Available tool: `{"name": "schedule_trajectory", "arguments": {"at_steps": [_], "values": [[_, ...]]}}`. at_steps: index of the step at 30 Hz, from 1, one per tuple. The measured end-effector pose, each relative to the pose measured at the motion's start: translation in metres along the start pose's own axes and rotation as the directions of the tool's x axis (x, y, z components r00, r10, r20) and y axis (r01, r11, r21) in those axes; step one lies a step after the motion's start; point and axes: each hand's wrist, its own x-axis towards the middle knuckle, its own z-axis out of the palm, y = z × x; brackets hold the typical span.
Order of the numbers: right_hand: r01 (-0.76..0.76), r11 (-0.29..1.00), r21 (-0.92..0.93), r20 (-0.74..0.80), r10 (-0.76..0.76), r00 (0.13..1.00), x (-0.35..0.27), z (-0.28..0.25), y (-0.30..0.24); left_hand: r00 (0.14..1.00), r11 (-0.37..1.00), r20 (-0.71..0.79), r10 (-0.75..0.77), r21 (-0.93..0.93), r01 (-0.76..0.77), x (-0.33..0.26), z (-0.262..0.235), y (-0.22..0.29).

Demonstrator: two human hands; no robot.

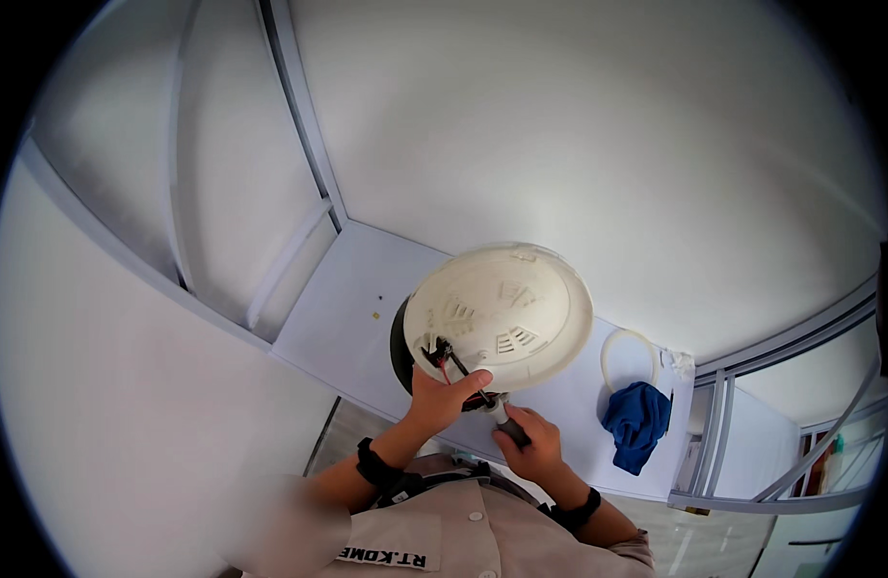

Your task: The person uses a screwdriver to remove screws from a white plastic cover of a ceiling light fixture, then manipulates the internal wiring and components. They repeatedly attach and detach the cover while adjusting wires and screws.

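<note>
- The left hand (442, 395) is closed in a grip on the lower rim of a round cream-white lamp housing (506, 313), thumb lying along the edge and pointing toward the other hand.
- The right hand (532, 443) is wrapped shut around the dark handle of a screwdriver (502, 416), whose pale collar and tip point up and to the left toward the housing's lower rim.
- The screwdriver's tip meets the housing just beside the left thumb; the two hands are close together, almost touching.
- Red and black wires (444, 354) come out of the housing's face just above the left hand.
- The housing is tilted, its ribbed and slotted face turned toward the camera, with a black round part (399, 347) showing behind its left edge.
- Both wrists wear dark bands, and the sleeves and chest of a beige shirt fill the lower edge.
- Behind the housing lies a flat white panel (343, 308).
- To the right on that panel, well apart from the hands, rests a white ring (606, 352), and just beside it a crumpled blue cloth (636, 419).
</note>
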Motion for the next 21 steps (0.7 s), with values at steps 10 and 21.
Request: {"name": "schedule_trajectory", "arguments": {"at_steps": [10,21], "values": [[-0.604,0.276,0.748,0.525,0.312,0.792,-0.003,-0.001,0.009,1.000,0.999,0.017,-0.013,-0.052,0.014,-0.002,-0.009,-0.014],[-0.006,0.992,-0.130,-0.150,-0.014,0.989,0.015,0.002,-0.024,0.999,0.999,-0.002,0.045,-0.015,-0.045,-0.002,-0.006,-0.012]]}}
